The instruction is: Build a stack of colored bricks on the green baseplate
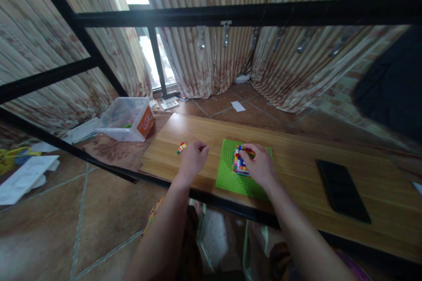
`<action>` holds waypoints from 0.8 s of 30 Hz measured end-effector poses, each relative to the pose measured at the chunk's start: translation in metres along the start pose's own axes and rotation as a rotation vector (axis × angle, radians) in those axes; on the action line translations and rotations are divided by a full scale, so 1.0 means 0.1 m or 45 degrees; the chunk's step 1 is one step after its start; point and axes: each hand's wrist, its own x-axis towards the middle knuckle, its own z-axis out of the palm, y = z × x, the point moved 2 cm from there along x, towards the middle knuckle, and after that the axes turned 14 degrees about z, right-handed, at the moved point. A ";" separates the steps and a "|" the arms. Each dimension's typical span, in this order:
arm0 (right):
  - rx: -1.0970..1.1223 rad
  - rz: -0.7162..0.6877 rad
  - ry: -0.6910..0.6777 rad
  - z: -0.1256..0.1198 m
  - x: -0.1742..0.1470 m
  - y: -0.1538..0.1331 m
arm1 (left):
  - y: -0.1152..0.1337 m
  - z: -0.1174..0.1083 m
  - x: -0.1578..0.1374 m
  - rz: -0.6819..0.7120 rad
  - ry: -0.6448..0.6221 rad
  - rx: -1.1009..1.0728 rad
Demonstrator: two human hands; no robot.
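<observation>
A square structure of colourful toy bricks (240,167) stands on a green studded baseplate (227,175) on the wooden table. My right hand (260,164) reaches over it from the right, thumb and fingers closed on its upper part and covering much of it. Left of the baseplate, my left hand (195,156) hovers above the tabletop with its fingers curled together; whatever they may hold is hidden. A small group of loose toy bricks (181,147), red, yellow, white and green, lies just beyond that hand on its left.
On the wooden table (296,149), a black phone-like slab (343,189) lies to the right. A clear plastic bin (127,118) with an orange label is on the floor mat at left. Black metal bars (211,15) cross in front of the curtains. White packaging (28,180) lies on the floor.
</observation>
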 end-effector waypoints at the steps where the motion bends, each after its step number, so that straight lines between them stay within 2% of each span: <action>1: 0.000 0.000 0.000 0.00 0.00 0.00 | -0.07 -0.09 -0.04 -0.032 -0.018 0.051; 5: -0.004 -0.010 0.004 0.01 0.01 0.01 | -0.33 -0.37 -0.24 -0.141 -0.180 0.160; 9: -0.029 0.007 0.015 0.01 0.03 0.01 | -0.51 -0.50 -0.36 -0.190 -0.285 0.257; 14: -0.072 0.007 0.016 0.01 0.04 0.00 | -0.56 -0.45 -0.40 -0.144 -0.386 0.273; 20: -0.046 0.005 0.010 0.03 0.03 0.02 | -0.47 -0.35 -0.34 -0.073 -0.424 0.434; 24: 0.052 0.074 0.019 0.01 0.05 0.04 | -0.50 -0.35 -0.27 -0.070 -0.403 0.385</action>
